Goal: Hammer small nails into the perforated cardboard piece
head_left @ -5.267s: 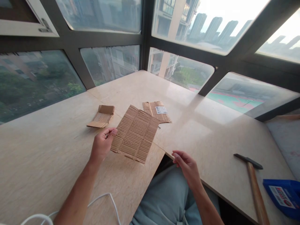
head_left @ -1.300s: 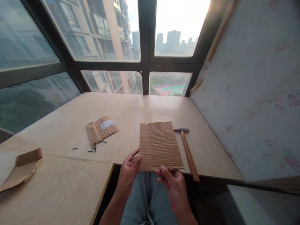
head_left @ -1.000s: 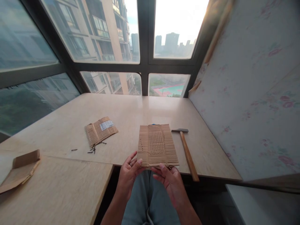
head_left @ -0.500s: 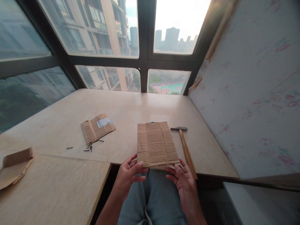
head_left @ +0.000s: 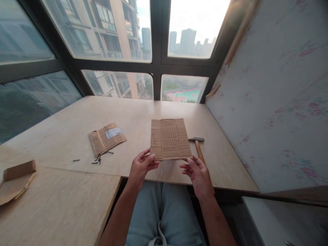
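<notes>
A piece of corrugated cardboard (head_left: 170, 139), punched with rows of small holes in its middle, is held up by its near corners. My left hand (head_left: 140, 167) pinches the near left corner between thumb and fingers. At the near right corner, my right hand (head_left: 196, 172) grips it the same way. Just right of the cardboard lies a hammer (head_left: 199, 150) with a wooden handle; my right hand and forearm hide the handle's lower part.
On the tabletop (head_left: 138, 114), a second perforated cardboard piece (head_left: 105, 138) with a white label lies left of centre. Several dark nails (head_left: 98, 160) are scattered near it. A folded cardboard piece (head_left: 19, 181) sits at the far left. A patterned wall (head_left: 276, 112) bounds the right side.
Both hands have moved the cardboard forward and up, away from my lap. It now covers the blue spot that showed behind it. The nails and other cardboard pieces stay put.
</notes>
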Motion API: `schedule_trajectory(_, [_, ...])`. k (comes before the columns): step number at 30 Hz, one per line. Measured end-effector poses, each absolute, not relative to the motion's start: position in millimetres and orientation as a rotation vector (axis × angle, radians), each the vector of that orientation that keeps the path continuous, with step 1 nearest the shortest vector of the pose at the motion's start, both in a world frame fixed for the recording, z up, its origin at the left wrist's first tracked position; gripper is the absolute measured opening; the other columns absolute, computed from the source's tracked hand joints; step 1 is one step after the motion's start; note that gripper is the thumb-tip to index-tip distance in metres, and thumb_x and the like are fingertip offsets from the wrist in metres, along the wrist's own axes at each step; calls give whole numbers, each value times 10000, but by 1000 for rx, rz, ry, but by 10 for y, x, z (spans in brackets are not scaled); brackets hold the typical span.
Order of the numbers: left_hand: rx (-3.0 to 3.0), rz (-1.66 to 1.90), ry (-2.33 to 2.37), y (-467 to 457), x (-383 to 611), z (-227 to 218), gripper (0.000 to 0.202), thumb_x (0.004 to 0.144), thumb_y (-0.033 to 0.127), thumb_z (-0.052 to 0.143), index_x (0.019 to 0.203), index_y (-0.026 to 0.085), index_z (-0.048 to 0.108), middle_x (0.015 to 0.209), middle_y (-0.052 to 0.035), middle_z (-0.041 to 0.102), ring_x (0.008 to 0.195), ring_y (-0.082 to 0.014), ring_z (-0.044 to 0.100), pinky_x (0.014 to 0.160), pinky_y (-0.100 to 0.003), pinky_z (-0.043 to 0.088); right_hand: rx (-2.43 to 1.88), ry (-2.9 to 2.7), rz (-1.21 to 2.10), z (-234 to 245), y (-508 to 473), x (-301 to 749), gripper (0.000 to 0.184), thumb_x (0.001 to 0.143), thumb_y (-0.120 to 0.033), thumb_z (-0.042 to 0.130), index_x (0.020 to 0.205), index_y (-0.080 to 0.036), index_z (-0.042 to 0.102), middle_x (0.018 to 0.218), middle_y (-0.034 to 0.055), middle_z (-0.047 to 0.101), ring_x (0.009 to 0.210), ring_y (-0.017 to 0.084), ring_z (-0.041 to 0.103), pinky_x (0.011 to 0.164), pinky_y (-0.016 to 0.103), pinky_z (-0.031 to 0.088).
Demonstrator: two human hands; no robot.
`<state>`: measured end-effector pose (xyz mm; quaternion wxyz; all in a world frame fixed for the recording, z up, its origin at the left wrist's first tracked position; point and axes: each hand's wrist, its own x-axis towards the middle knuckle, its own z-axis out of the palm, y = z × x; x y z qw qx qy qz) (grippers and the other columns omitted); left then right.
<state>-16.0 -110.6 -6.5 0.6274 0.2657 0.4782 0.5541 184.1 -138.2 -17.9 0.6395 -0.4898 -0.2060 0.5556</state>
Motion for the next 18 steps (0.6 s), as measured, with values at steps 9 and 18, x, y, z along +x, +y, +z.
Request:
schedule_trajectory(9, [625,1311,1138,-780,-133,-199,461,711,252,818,1094,93,616,746,-42,712,620,-153,704,597,-252,599,-1146,-575,1309,-258,-1151,1952,428,684,-408,830,960,-164,612,880,78,755,560,134,662,410,180,414])
schedule_trajectory(18, [655,1381,1051,-437,-111,-58,431,708,258,812,1074,107,641,740,-26,702,577,-112,670,563,-212,565,-1150,-655,1260,-78,-878,1993,363,666,-383,822,877,-161,626,771,36,730,506,100,599,396,170,346])
